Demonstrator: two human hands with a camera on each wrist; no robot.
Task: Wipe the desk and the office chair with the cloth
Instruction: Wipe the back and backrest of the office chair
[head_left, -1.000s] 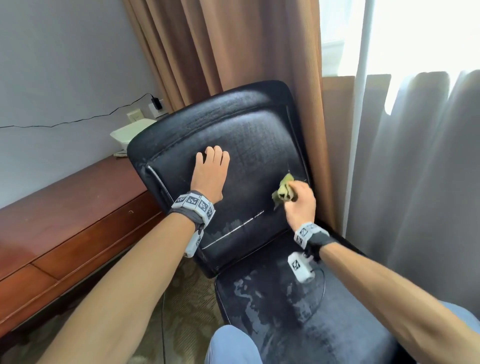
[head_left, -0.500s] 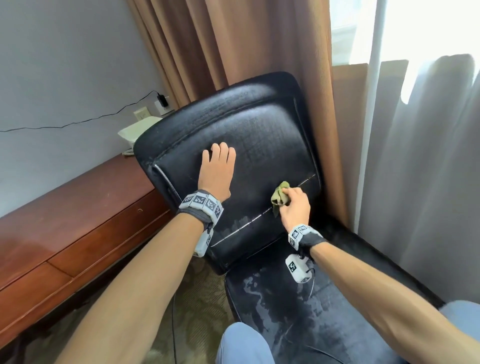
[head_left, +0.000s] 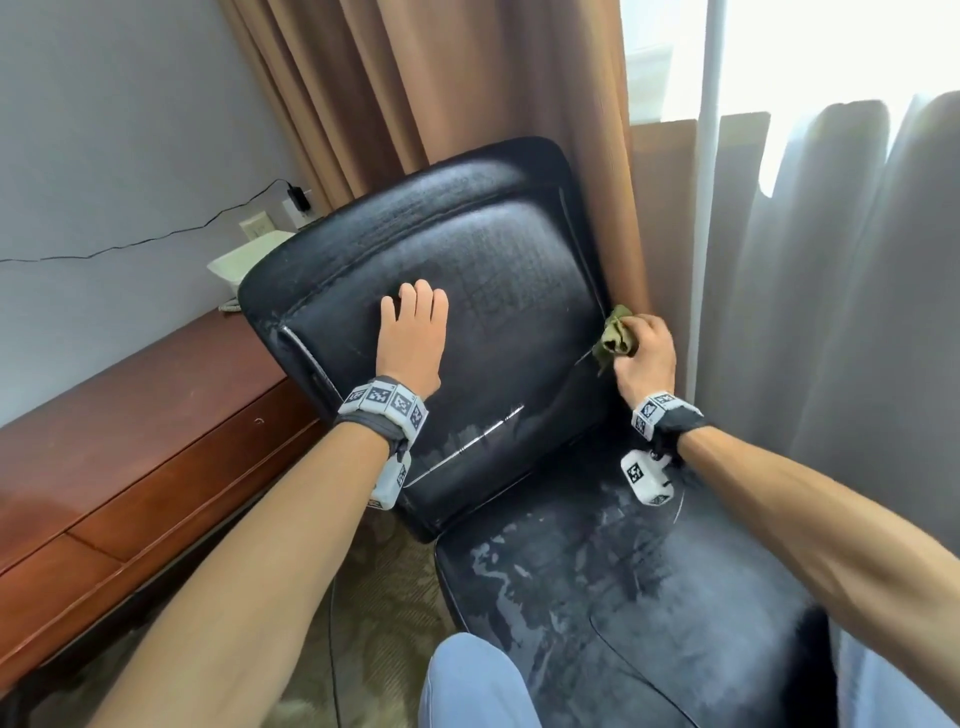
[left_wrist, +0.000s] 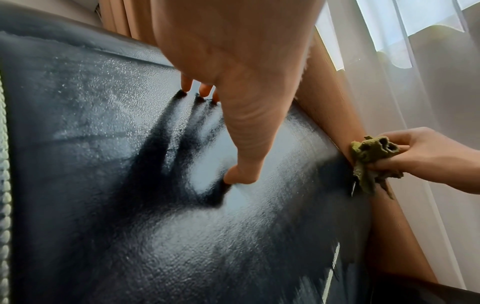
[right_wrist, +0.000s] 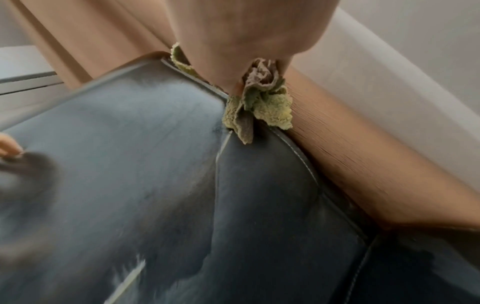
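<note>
Head view shows the black office chair filling the middle, its backrest's right edge pressed against the brown curtain with no gap there. To the left, the wooden bench runs along the wall, carpet showing between it and the chair. White curtains close off the right side. The left hand lies flat on the backrest, fingers straight and together. The right hand is clenched round a bunched green cloth (a crumpled wad) touching the backrest's right edge seam.
</note>
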